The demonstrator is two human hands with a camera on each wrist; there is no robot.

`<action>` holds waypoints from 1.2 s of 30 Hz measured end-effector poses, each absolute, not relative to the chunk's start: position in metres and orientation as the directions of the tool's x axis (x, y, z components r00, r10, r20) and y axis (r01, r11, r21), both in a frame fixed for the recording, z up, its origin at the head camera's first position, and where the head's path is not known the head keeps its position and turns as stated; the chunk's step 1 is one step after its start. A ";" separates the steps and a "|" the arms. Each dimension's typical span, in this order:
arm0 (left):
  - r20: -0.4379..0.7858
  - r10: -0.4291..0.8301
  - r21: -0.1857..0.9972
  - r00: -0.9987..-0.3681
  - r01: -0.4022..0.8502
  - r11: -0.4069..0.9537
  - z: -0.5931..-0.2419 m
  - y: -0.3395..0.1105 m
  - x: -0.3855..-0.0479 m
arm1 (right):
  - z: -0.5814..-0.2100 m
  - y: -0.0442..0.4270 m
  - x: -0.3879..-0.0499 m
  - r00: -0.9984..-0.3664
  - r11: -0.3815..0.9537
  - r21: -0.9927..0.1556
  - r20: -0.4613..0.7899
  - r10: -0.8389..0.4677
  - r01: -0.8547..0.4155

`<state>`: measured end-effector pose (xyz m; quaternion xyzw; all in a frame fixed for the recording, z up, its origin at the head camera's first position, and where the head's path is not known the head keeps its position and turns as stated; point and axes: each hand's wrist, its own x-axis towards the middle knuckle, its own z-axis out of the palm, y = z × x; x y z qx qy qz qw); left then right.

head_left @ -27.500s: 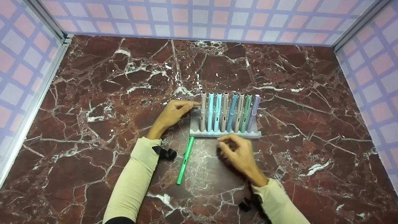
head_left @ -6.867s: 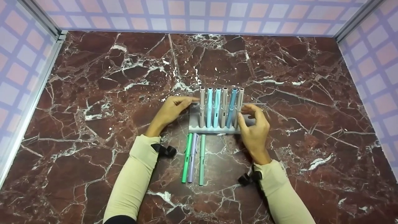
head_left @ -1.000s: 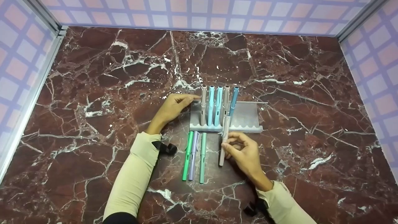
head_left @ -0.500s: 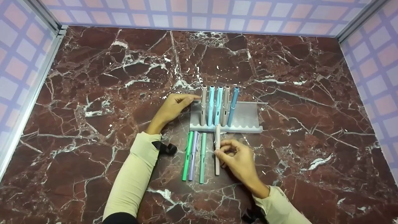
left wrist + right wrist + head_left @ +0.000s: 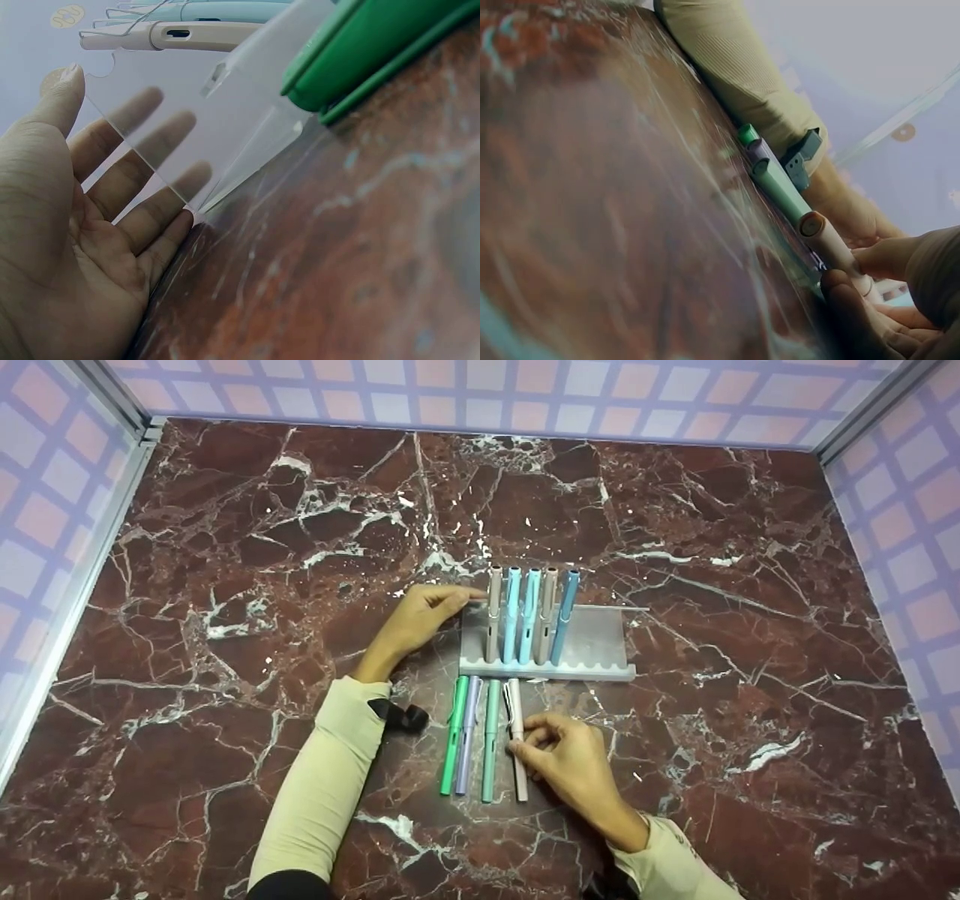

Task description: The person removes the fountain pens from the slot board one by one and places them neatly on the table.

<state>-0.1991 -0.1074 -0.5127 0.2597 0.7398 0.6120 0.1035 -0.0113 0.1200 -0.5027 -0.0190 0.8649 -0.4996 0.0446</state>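
In the head view, my right hand [image 5: 566,757] pinches a pale beige capped pen [image 5: 517,750] between thumb and fingers, low over the table. Left of it lie a mint-green pen [image 5: 490,742], a lilac pen [image 5: 466,746] and a bright green pen [image 5: 453,746], side by side. A clear pen stand [image 5: 592,637] behind them carries several upright pens: beige, light blue and darker blue [image 5: 564,619]. My left hand [image 5: 416,619] is at the stand's left edge. The left wrist view shows this hand's fingers [image 5: 161,131] extended behind the clear panel, thumb near its edge.
Notches run along the stand's front ledge [image 5: 600,670], with the right-hand ones bare. Red-brown marble-patterned table [image 5: 750,607] surrounds everything. Checked panels [image 5: 480,394] wall the back and both sides.
Since the earlier frames, lilac, mint-green and beige pens have left the stand. In the last second, my right hand brought the beige pen left and down beside the mint-green pen. Left hand stays put.
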 end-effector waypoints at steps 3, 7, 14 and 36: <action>0.155 0.511 0.959 -0.846 0.254 0.130 -0.512 -0.107 -0.199 | -0.503 0.119 -0.011 -0.996 0.512 -0.859 -0.048 -0.079 0.001; 0.138 0.508 0.963 -0.850 0.236 0.133 -0.512 -0.107 -0.199 | -0.503 0.117 -0.011 -0.996 0.524 -0.852 -0.026 -0.082 -0.021; 0.132 0.509 0.967 -0.851 0.224 0.123 -0.513 -0.107 -0.199 | -0.503 0.113 -0.011 -0.994 0.554 -0.829 0.018 -0.108 -0.075; 0.135 0.510 0.962 -0.850 0.235 0.137 -0.512 -0.107 -0.198 | -0.502 0.104 -0.011 -0.990 0.481 -0.877 -0.060 -0.129 -0.009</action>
